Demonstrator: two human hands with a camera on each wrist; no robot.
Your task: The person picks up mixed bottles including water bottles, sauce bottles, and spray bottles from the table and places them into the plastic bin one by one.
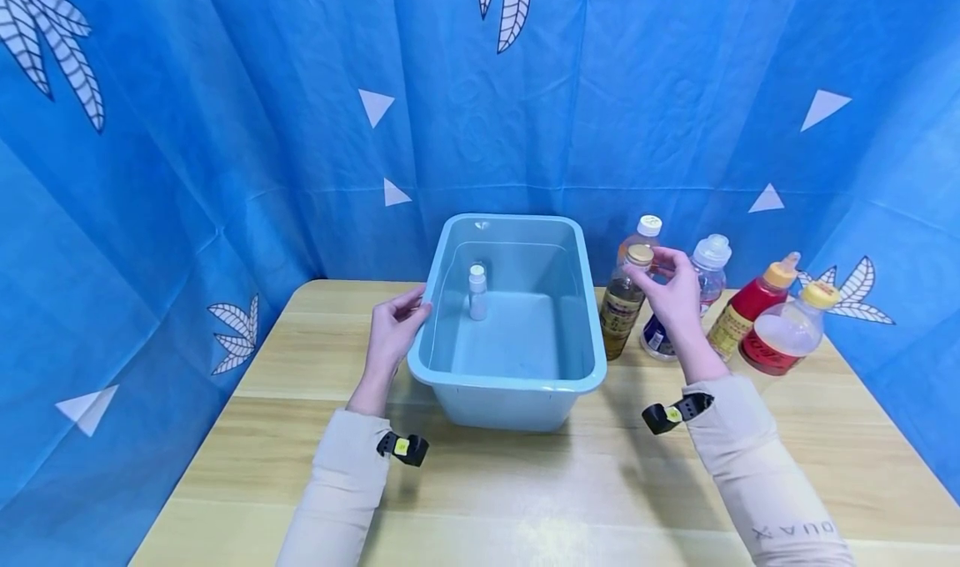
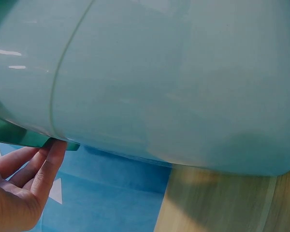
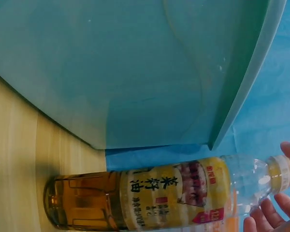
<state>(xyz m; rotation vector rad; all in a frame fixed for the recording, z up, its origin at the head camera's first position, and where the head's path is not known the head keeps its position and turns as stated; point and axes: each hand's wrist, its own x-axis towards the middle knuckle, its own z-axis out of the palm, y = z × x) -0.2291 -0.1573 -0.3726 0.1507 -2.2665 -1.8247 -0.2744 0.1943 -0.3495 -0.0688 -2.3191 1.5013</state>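
Note:
A light blue plastic basin stands on the table, with a small clear bottle with a white cap upright inside near its left wall. My left hand holds the basin's left rim, the thumb on top and the fingers at the outside; in the left wrist view the fingertips meet the rim's underside. To the right of the basin is a bottle of cooking oil, upright, with a yellow label and part-filled with amber oil. My right hand pinches it around its gold cap.
Behind the oil stands an orange-tinted bottle with a white cap. Farther right are a clear-topped bottle with a dark blue label, a red sauce bottle and a yellow-capped bottle. A blue curtain hangs behind the wooden table.

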